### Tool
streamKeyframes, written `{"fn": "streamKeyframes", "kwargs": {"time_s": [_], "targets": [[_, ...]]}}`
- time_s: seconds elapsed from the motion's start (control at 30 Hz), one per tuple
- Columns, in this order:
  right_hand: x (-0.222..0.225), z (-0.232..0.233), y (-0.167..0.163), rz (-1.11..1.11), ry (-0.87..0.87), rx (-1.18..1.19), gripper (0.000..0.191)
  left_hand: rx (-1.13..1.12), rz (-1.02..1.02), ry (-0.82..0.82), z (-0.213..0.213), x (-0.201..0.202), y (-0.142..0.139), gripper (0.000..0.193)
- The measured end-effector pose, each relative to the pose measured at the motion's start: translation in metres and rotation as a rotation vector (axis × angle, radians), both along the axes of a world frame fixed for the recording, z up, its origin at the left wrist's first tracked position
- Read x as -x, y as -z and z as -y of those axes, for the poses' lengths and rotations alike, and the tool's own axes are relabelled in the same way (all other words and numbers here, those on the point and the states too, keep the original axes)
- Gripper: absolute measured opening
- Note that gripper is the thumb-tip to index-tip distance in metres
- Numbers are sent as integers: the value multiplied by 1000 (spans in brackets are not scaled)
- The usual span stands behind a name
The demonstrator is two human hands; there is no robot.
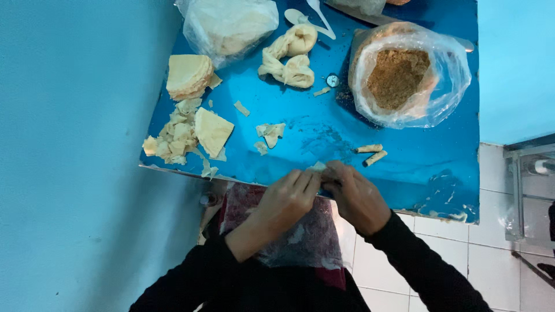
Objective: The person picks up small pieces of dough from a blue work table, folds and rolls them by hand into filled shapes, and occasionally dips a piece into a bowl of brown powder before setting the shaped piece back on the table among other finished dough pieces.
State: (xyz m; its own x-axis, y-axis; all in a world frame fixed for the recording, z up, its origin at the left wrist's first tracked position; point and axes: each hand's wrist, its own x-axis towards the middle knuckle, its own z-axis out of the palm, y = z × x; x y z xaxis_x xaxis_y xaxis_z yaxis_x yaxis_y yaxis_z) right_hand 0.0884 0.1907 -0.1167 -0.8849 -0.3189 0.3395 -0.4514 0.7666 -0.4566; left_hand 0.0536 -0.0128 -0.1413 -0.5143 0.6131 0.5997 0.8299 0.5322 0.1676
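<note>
At the near edge of the glossy blue tabletop (324,133), your left hand (287,199) and right hand (355,196) meet, fingertips pressed together and pinching a small pale piece of thin dough wrapper (317,167). Most of that piece is hidden by your fingers; can't tell its shape.

Just beyond your right hand: two short rolled pastry sticks (372,153), lying side by side, apart from your fingers. Nothing sits between them and your hands.

Further out on the right: clear plastic bag of brown crumbly filling (399,75), mouth open, with loose crumbs spilled on the table at its left. Small round metal-rimmed object (332,80) just beside those crumbs.

Centre far: two knotted lumps of pale dough (292,55), touching each other. White plastic spoon (300,17) behind them.

Left side: stack of pale quarter-round wrapper sheets (188,75), a single triangular cut wrapper (213,132), and a pile of torn wrapper scraps (170,138) running to the table's edge. A few small scraps (269,134) lie mid-table, ahead of your left hand. Clear plastic bag of pale dough (231,26) at the far left corner.

Clear plastic sheet with a reddish cloth under it (306,237) covers your lap below your wrists. White tiled floor (439,242) to the right.
</note>
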Motion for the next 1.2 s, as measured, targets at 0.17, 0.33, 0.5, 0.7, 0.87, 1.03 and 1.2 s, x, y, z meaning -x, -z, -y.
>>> {"fn": "streamKeyframes", "kwargs": {"time_s": [0.17,0.33,0.5,0.7,0.87,1.03,1.2], "targets": [[3,-2,6,-75,-63,-131,41,78,44,16,-2,9,2,20],[6,-5,-6,254,-61,105,41,-45,325,42,-6,5,1,9],[14,-4,-13,309,-57,133,46,-73,500,57,-5,22,-1,9],[4,-1,-6,15,-110,-69,53,204,206,45,-3,4,-11,14],[7,-2,2,-50,-84,-54,47,241,-49,-26,6,-3,-19,27],[5,0,2,-152,-81,-212,47,325,-60,-37,11,-8,-25,38],[-8,12,-2,-241,-21,-372,50,368,-69,-133,9,-16,-27,52]]}}
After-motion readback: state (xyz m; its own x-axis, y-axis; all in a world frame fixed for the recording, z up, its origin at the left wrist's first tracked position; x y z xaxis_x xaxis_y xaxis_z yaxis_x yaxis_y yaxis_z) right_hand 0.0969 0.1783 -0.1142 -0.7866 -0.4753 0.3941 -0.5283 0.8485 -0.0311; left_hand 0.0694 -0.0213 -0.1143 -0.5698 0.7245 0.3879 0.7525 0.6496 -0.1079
